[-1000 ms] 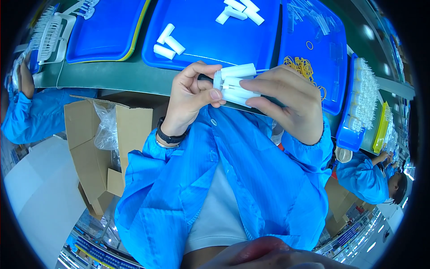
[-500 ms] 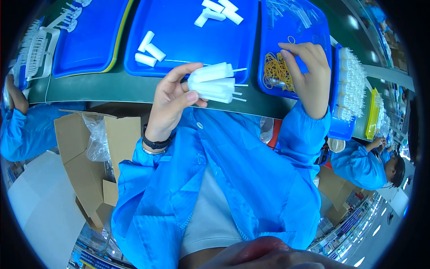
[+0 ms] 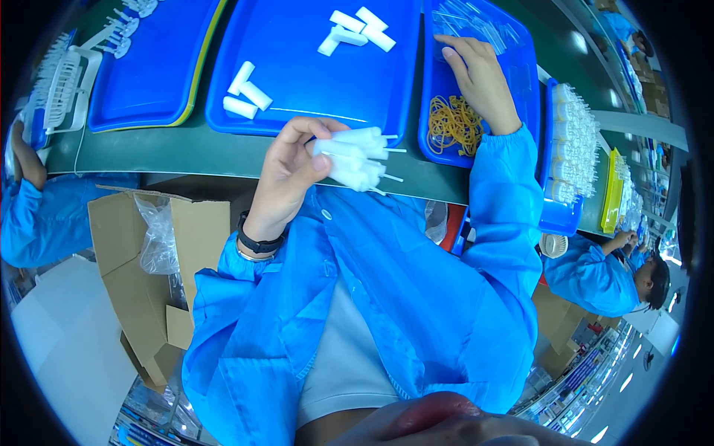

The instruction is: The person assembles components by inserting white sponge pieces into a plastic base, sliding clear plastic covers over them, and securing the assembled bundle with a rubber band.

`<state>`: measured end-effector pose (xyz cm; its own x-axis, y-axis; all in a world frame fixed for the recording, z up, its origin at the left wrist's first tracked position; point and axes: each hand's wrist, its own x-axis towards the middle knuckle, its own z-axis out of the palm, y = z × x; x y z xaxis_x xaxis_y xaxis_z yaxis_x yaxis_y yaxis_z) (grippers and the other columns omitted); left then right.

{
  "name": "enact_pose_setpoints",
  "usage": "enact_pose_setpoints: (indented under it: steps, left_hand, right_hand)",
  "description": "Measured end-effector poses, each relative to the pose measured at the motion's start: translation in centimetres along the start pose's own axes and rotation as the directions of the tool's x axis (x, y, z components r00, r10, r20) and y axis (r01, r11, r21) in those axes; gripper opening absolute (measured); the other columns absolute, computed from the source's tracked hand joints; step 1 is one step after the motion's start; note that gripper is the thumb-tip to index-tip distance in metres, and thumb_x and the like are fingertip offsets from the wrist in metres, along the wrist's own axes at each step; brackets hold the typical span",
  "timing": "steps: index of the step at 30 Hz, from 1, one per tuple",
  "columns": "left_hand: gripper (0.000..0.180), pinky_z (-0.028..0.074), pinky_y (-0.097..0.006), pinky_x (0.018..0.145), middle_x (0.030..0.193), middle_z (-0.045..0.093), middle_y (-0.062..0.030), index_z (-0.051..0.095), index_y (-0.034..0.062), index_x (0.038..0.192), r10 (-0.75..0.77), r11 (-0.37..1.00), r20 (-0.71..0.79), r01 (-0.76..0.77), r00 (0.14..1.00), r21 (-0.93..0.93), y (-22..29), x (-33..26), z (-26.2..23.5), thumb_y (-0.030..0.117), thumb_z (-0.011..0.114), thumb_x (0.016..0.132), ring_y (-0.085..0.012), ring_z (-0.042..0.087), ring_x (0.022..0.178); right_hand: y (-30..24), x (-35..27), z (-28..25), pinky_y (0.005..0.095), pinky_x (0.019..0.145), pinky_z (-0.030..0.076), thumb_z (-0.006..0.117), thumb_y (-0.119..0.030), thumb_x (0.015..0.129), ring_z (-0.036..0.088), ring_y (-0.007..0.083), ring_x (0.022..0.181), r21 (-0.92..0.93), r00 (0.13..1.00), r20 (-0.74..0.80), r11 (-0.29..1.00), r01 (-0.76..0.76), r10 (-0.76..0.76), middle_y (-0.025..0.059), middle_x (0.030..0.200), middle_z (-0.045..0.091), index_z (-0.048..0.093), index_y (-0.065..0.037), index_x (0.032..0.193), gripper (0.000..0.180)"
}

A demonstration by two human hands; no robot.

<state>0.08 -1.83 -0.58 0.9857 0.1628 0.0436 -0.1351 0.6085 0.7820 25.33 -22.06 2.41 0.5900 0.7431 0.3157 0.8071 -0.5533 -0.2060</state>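
Note:
My left hand [image 3: 286, 160] is closed around a bundle of white foam-like cylinders [image 3: 355, 157], whose thin white sticks point to the right. The bundle is held just above the near edge of the green table. My right hand [image 3: 480, 78] reaches over a blue tray [image 3: 528, 82], its thumb and forefinger apart and nothing visible between them. Its fingertips are close to the clear thin plastic pieces [image 3: 476, 22] at the far end of that tray. Yellow rubber bands [image 3: 455, 125] lie heaped in the tray's near end, below my right hand.
A larger blue tray [image 3: 297, 74] holds loose white cylinders. Another blue tray [image 3: 145, 89] and a white plastic rack [image 3: 65, 89] stand left. Banded white bundles [image 3: 573, 141] fill a tray at right. An open cardboard box [image 3: 126, 253] is at lower left. Other people work on both sides.
My right hand has moved away from me, from beside the rubber bands to the clear plastic pieces. My left hand has tilted the bundle and shifted slightly toward me.

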Motion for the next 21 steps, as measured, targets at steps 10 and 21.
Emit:
enact_pose_setpoints:
  steps: [10, 21]
  left_hand:
    - [0.031, 0.054, -0.035, 0.087, 0.122, 0.051, -0.0145, 0.053, 0.0058, 0.102, 0.087, 0.993, 0.101, -0.095, 0.991, 0.070, 0.1, 0.4, 0.7, -0.006, 0.068, 0.078, -0.0250, 0.052, 0.116]
    - [0.025, 0.047, -0.030, 0.086, 0.112, 0.052, -0.0098, 0.058, 0.0058, 0.101, 0.014, 0.999, 0.036, -0.016, 0.999, 0.036, 0.3, 0.2, 0.5, 0.000, 0.070, 0.079, -0.0181, 0.053, 0.107]
  right_hand:
    - [-1.0, 0.7, 0.1, 0.0402, 0.063, 0.052, 0.060, -0.012, 0.084, 0.064, 0.0283, 0.081, -0.104, 0.992, -0.055, 0.988, -0.116, 0.111, 0.0084, 0.083, 0.064, 0.059, -0.014, 0.101, 0.017]
    - [-1.7, 0.7, -0.5, 0.0411, 0.067, 0.053, 0.062, -0.012, 0.079, 0.065, 0.0295, 0.085, -0.123, 0.973, 0.096, 0.973, -0.196, 0.208, 0.0110, 0.091, 0.066, 0.057, -0.013, 0.112, 0.033]
